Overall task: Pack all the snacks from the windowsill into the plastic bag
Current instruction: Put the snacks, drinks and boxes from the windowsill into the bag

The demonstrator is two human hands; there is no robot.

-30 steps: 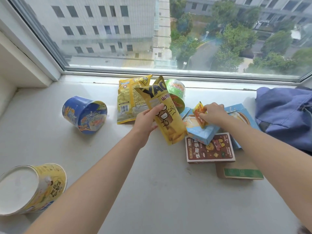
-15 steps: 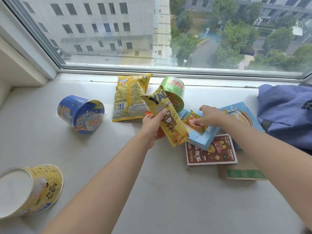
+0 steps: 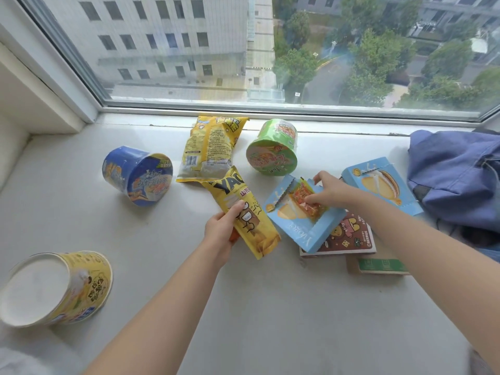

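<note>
The left hand [image 3: 220,234] grips a yellow pouch [image 3: 259,234], thumb across its front and fingers curled behind, holding it tilted just above the windowsill [image 3: 243,307]. The right hand [image 3: 328,192] pinches an orange sachet [image 3: 305,197] with its fingertips, over an open blue box [image 3: 295,226]. That box leans on a brown box [image 3: 349,236], which overlaps a cardboard box [image 3: 378,265]. A second blue box [image 3: 378,185] lies just right of the right hand, near a blue cloth bag [image 3: 457,174]. On their sides lie a green cup [image 3: 272,151] near the window, a blue cup [image 3: 138,175] to the left and a yellow cup [image 3: 56,288] at the near left. A yellow bag [image 3: 211,147] lies flat between the blue and green cups.
</note>
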